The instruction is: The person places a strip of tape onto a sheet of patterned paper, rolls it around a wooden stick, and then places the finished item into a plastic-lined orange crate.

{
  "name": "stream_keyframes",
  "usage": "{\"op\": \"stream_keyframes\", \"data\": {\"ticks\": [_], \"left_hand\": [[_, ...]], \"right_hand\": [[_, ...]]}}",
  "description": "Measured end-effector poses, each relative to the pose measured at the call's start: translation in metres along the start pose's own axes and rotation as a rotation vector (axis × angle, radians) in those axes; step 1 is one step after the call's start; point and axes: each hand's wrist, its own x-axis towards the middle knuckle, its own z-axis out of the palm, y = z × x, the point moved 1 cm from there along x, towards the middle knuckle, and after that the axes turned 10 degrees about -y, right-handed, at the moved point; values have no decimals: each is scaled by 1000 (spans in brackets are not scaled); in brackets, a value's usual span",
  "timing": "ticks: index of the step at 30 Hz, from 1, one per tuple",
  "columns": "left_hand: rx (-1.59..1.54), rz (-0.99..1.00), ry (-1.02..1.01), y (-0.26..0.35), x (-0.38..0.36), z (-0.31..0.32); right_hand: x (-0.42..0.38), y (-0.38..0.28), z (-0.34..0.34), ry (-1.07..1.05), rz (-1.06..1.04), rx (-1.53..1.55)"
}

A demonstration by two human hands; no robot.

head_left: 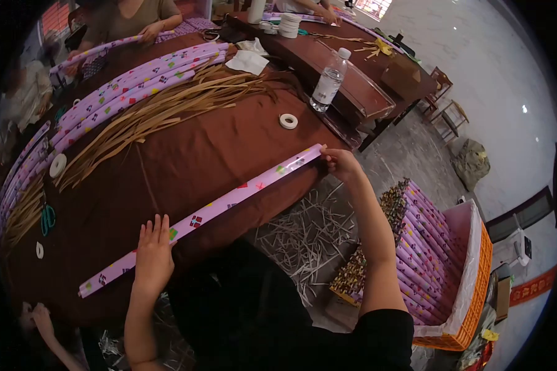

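Note:
A long lilac roll of patterned wrapping paper [229,199] lies diagonally across the brown-covered table in front of me. My left hand [154,256] rests flat over its lower-left part, fingers stretched out and pressing on it. At the upper-right end of the roll, my right hand [339,164] pinches the tip between thumb and fingers. A white tape ring [288,121] lies on the cloth beyond the roll. Green-handled scissors [48,219] and another white tape ring [58,166] are off to the left.
Brown paper strips [148,117] and more patterned rolls [130,83] fill the far side. A water bottle [329,83] stands upright near the edge. To my right, an orange crate [484,278] holds many finished rolls; paper shreds [306,241] litter the floor. Other people work around the tables.

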Motion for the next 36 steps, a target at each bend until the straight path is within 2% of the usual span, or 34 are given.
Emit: {"op": "stream_keyframes", "data": {"ticks": [2, 6, 8, 12, 19, 27, 31, 33, 36], "left_hand": [[0, -1, -12, -3, 2, 3], [39, 1, 19, -7, 3, 9], [76, 60, 97, -7, 3, 11], [140, 112, 204, -8, 3, 14], [181, 132, 290, -6, 1, 20], [178, 110, 272, -5, 3, 23], [227, 114, 269, -5, 2, 23], [233, 112, 272, -4, 1, 23], [233, 122, 281, -2, 1, 22]], "right_hand": [[4, 4, -7, -29, 28, -11], [-13, 1, 10, 62, -87, -91], [-12, 2, 6, 27, -104, -123], [-7, 2, 6, 88, -70, -196], [-17, 1, 7, 71, -90, -298], [-21, 5, 9, 164, -163, -519], [-26, 15, 12, 163, -215, -469], [-33, 26, 26, 144, -195, -319], [-53, 34, 70, 5, -102, -269]]}}
